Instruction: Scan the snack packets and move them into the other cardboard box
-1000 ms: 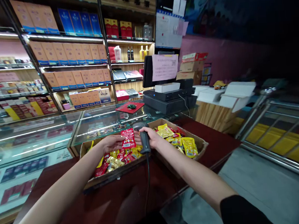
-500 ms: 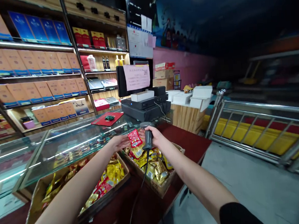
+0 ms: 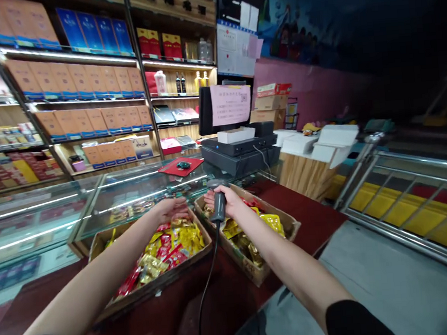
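A dark handheld scanner (image 3: 219, 205) with a cable hanging down is gripped in my right hand (image 3: 229, 200), over the near-left side of the right cardboard box (image 3: 260, 274). My left hand (image 3: 173, 209) hovers above the far part of the left cardboard box (image 3: 155, 286), fingers spread, with no packet visible in it. Red, yellow and gold snack packets (image 3: 171, 244) fill the left box. Similar yellow and gold packets (image 3: 272, 223) lie in the right one, partly hidden by my right forearm.
Behind the boxes is a glass display counter (image 3: 128, 188) with a red mat (image 3: 169, 167). A monitor (image 3: 206, 112) and a black cash drawer (image 3: 234, 159) stand beyond. Metal railing (image 3: 416, 214) runs at right.
The red packet near my left hand is no longer in it, and that hand is now over the left box. The camera view has turned left, shifting the scene rightward.
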{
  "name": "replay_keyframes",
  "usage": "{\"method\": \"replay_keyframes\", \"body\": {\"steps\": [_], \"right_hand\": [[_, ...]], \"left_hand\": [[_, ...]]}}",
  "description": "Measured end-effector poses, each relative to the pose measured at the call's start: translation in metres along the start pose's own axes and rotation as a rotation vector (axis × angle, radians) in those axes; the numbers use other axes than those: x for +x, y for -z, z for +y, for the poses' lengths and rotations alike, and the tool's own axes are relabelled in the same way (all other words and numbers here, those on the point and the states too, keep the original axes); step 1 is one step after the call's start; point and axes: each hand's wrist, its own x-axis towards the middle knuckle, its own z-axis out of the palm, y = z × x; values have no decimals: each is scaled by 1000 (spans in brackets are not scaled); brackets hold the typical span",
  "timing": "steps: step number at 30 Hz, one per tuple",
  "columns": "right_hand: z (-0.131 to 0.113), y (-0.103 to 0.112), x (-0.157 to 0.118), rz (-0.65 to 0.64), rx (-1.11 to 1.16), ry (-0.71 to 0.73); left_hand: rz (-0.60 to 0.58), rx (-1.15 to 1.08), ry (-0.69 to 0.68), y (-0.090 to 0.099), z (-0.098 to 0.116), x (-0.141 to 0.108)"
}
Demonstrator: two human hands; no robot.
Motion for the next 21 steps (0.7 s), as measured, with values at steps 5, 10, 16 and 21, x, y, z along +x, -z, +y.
{"method": "replay_keyframes", "body": {"steps": [5, 10, 16, 21], "right_hand": [[47, -53, 12, -68, -48, -125], [101, -100, 15, -142, -94, -242], [163, -133, 13, -186, -166, -402], [196, -148, 12, -214, -217, -523]], "left_hand": [[107, -33, -46, 79, 3, -54], [222, -67, -73, 135, 0, -100], [317, 288, -204, 161, -38, -128], [281, 927, -439, 160, -73, -139]]}}
